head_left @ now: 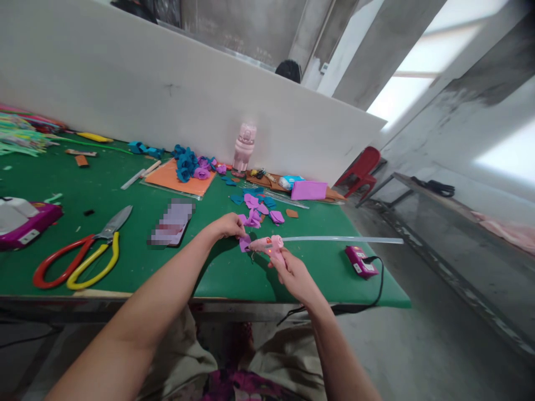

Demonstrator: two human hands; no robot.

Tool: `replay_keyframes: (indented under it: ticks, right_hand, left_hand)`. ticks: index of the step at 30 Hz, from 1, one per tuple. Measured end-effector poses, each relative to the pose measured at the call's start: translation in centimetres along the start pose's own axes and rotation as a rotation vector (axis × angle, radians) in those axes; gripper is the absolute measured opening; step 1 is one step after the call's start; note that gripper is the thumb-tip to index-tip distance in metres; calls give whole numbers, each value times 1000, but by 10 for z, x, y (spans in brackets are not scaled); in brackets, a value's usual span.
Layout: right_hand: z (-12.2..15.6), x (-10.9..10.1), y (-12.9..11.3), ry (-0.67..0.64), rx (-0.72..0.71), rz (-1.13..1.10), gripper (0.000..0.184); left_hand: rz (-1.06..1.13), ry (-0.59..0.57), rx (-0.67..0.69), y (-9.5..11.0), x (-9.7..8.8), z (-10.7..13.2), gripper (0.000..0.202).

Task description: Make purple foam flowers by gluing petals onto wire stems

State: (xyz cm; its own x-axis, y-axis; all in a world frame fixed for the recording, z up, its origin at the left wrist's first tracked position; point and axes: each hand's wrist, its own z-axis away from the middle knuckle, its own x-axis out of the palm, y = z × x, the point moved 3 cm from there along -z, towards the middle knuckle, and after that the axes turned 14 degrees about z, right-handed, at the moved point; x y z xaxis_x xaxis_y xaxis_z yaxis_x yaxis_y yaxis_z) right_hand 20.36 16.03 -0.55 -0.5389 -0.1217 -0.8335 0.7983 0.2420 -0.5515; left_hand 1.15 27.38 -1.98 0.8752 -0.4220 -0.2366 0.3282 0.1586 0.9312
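Note:
In my right hand (293,273) is a pink hot glue gun (273,243), its nozzle pointing left. A long clear glue stick (343,239) sticks out of its back end. My left hand (228,225) is closed, fingertips pinching a small purple petal piece (244,243) at the table. The nozzle tip meets the right side of that piece; whether glue is coming out is too small to tell. Just beyond my hands lie loose purple petals (253,216) and teal petals (237,199).
Left of my arms are a phone (173,223), large scissors (100,239) and a purple-and-white box (29,223). Finished teal flowers (186,164) rest on orange sheets (167,179). A pink bottle (243,149) stands by the white partition (175,111). A corded purple box (361,262) sits at right.

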Motion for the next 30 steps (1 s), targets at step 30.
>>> replay_keyframes:
  ticks: [30]
  right_hand:
    - [1,1,3,23,-14,45,23]
  left_hand:
    - [-57,-21,-15,-2,-1,-2,21]
